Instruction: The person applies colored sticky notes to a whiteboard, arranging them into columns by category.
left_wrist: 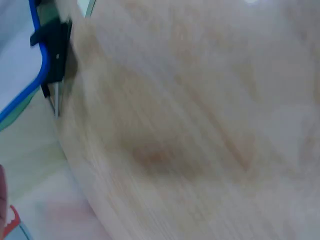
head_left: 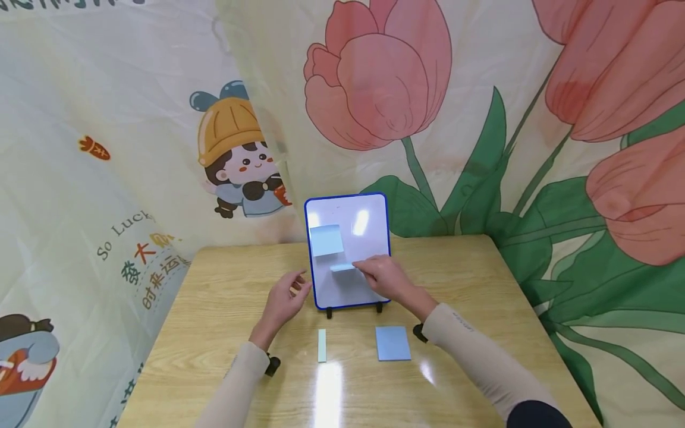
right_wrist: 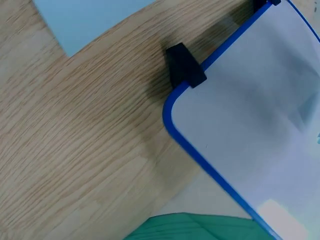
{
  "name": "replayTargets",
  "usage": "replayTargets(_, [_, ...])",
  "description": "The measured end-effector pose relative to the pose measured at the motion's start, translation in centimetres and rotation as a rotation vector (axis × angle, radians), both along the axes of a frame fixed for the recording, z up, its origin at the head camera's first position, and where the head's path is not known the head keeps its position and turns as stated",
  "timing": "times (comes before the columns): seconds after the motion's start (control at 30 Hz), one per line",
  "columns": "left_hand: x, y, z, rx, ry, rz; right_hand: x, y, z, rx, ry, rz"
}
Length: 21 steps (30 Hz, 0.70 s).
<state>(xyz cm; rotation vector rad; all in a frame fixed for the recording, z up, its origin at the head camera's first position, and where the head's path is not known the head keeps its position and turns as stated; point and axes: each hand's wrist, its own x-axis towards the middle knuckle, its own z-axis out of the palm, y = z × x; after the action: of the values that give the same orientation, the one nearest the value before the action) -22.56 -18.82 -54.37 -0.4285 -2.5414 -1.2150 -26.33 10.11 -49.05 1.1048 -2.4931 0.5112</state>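
A small blue-framed whiteboard (head_left: 371, 244) stands tilted back on the table, with a light blue sticky note (head_left: 326, 240) on its left half. My right hand (head_left: 386, 277) is in front of the board and pinches another light blue sticky note (head_left: 341, 267), seen nearly edge-on below the first. Whether this held note touches the board I cannot tell. Beside the board's lower left edge, my left hand (head_left: 286, 299) has loosely bent fingers and holds nothing. In the left wrist view, only a sliver of fingertip (left_wrist: 2, 195) shows at the left edge.
Black stand feet (right_wrist: 185, 65) support the board's lower edge. On the wooden table (head_left: 241, 267) in front lie a narrow pale strip (head_left: 322, 345) and a square blue sticky pad (head_left: 393, 343). A printed cloth (head_left: 481, 47) hangs behind the table.
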Motion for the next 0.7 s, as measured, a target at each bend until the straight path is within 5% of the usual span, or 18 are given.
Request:
replayTargets(0.4, [-3.4, 0.0, 0.3, 0.221, -0.248, -0.004, -0.1, -2.7, -0.4, 0.015, 0.009, 0.008])
replayTargets(0.7, [-4.4, 0.2, -0.3, 0.246, -0.283, -0.027, -0.1, -4.0, -0.9, -0.025, 0.086, -0.012])
